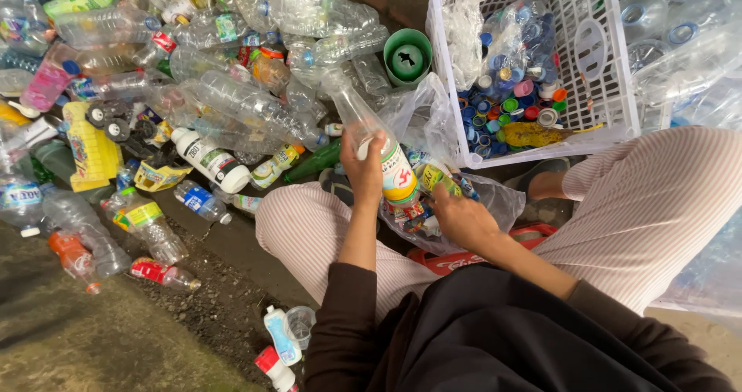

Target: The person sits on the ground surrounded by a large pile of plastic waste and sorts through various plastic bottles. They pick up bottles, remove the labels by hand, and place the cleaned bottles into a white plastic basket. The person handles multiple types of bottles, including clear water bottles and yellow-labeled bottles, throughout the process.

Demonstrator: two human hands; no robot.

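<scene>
1. Left hand (363, 168) wraps closed around a clear bottle (371, 141), held just in front of the white crate (610, 91).
2. Right hand (462, 218) pinches what looks like its label (398, 177); grip partly hidden.
3. Best to peel steadily, with the bottle braced firm.

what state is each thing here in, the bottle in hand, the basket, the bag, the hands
clear bottle: uncapped, tilted, label partly peeled
left hand: gripping the bottle
right hand: pulling at the label
white basket: part full of loose caps
plastic bag: open, holding label scraps
</scene>
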